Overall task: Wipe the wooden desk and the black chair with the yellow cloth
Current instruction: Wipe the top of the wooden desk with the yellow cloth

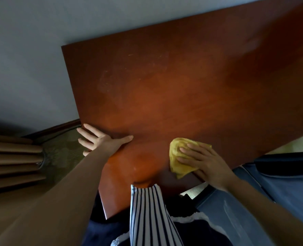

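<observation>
Progress: counter [164, 86] wipe underway, far smears unwiped, chair unseen | right grip [202, 160] fingers straight, pressing yellow cloth [175, 155] | left grip [101, 141] spread, bracing counter edge

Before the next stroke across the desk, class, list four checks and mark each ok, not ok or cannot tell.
1. Hold on the cloth: ok, the right hand presses it with flat fingers.
2. Bracing: ok, the left hand rests at the edge of the desk.
3. Surface clean: not ok, pale smears show farther back.
4. Black chair wiped: cannot tell, it is not clearly in view.
</observation>
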`<control>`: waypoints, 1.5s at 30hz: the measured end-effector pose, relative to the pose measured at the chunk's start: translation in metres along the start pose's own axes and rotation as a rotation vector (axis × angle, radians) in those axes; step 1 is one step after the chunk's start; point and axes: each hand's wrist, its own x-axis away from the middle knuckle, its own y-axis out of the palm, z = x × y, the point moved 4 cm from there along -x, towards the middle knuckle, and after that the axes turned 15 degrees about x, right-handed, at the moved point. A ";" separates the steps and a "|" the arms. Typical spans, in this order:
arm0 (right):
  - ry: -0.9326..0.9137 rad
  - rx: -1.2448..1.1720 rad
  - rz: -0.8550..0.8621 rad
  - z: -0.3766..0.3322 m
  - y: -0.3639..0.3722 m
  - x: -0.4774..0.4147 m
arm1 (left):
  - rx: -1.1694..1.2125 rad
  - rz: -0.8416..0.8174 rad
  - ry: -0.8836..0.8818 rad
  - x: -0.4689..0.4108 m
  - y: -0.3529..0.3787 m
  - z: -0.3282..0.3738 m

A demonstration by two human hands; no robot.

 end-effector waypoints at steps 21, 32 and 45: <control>0.518 0.120 -0.143 0.070 -0.039 -0.189 | -0.042 0.028 -0.007 -0.005 0.002 -0.001; 0.184 0.155 -0.034 -0.050 -0.029 -0.201 | 0.090 0.126 0.143 0.004 -0.001 -0.009; -0.303 0.230 0.019 -0.029 -0.030 -0.186 | -0.029 -0.019 0.467 -0.031 -0.031 0.008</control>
